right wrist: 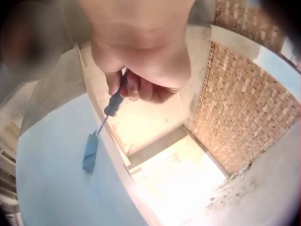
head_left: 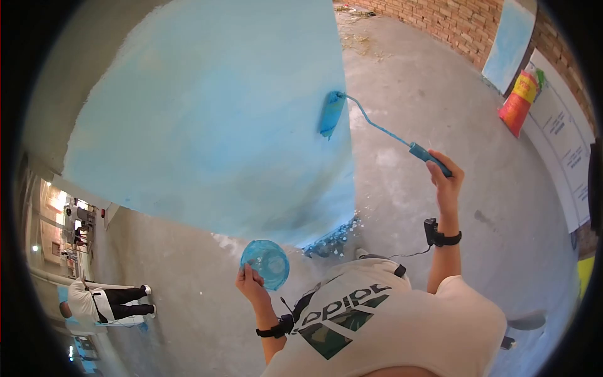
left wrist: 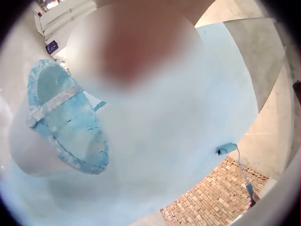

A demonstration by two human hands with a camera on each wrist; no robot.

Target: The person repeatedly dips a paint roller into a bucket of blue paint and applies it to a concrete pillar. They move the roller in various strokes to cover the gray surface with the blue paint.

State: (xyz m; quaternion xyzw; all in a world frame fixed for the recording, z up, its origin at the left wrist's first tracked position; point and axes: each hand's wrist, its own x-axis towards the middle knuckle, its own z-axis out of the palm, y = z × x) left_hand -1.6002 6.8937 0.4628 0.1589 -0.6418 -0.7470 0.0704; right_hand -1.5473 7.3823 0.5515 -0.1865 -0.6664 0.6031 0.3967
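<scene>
In the head view, my right hand [head_left: 449,178] grips the blue handle of a paint roller [head_left: 331,116], fingers curled round it. The roller's blue, paint-coated sleeve lies against the light-blue wall [head_left: 201,119], close to its vertical edge. The right wrist view shows that hand [right wrist: 141,61] wrapped about the handle, with the roller [right wrist: 90,153] over the painted surface. Low in front of my body, my left hand [head_left: 252,288] holds a paint-smeared bucket [head_left: 274,267] by its rim. Blue paint crusts the bucket [left wrist: 75,146] rim and a strip across its mouth in the left wrist view.
Blue paint spatters [head_left: 333,242] mark the grey floor [head_left: 421,81] at the wall's foot. To the right, a red and yellow bag [head_left: 520,103] leans by white boards [head_left: 559,138] along a brick wall [head_left: 440,22]. Another person [head_left: 94,300] stands off to the left.
</scene>
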